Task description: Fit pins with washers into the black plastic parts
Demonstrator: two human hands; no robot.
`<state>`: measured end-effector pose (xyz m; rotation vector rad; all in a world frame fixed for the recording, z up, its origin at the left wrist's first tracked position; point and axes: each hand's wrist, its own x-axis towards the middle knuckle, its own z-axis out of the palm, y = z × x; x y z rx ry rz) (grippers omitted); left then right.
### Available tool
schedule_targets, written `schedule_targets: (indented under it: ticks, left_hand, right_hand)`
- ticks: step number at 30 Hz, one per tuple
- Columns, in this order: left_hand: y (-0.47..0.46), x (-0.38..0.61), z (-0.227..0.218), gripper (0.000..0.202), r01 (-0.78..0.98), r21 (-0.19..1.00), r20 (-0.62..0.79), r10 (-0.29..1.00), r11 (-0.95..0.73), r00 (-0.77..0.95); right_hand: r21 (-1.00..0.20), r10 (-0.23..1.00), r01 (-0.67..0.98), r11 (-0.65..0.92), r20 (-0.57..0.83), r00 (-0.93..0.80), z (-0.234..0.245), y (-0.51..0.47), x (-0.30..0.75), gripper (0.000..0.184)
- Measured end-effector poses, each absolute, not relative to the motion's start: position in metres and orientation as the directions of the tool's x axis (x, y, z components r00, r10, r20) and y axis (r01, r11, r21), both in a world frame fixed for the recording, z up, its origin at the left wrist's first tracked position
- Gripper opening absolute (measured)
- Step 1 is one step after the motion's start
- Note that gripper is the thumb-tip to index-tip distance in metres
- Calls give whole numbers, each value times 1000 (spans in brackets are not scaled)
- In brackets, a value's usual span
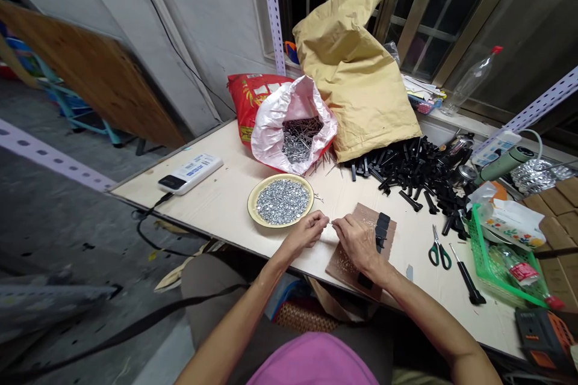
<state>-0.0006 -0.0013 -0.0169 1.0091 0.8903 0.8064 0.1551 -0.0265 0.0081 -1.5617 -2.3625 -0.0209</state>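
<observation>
My left hand [309, 230] is closed in a pinch just right of a yellow-rimmed bowl [256, 215] full of small silvery metal pieces. Facing it, my right hand [359, 243] pinches too, over a brown board [347, 264]. Between the fingertips shows something thin and pale, too small to name. Several black plastic pieces [382, 230] lie in a row on the board, partly hidden by my right hand. Behind the bowl, an open red-and-white bag [266, 138] holds many long thin metal pins or screws [300, 138].
A large tan sack [356, 72] leans by the window above a heap of black plastic parts [419, 168]. Scissors [438, 249], a black-handled screwdriver [467, 277] and a green basket [485, 267] are at right. A white device [192, 173] with a cable sits left.
</observation>
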Motion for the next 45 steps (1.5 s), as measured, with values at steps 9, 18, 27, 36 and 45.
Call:
schedule_targets:
  ticks: [9,18,27,36,45]
  left_hand:
    - [-2,4,-22,54,-298,822,-275,796,485,539]
    - [-5,7,-19,54,-272,850,-276,821,452,499]
    - [-6,13,-20,52,-288,877,-240,870,384,431]
    - [-7,13,-21,49,-224,925,-220,914,306,340]
    - [-9,16,-20,51,-220,918,-237,902,329,361]
  right_hand:
    - [-531,952,793,298,106,-287,11,-25,162,15]
    - [-417,934,836,358,164,-318,2,-29,164,21]
    - [-562,944,759,328,181,-274,2,-25,161,20]
    - [-507,952,807,304,187,-242,4,-27,158,13]
    - [-699,978,685,202,105,-181,10,-25,167,14]
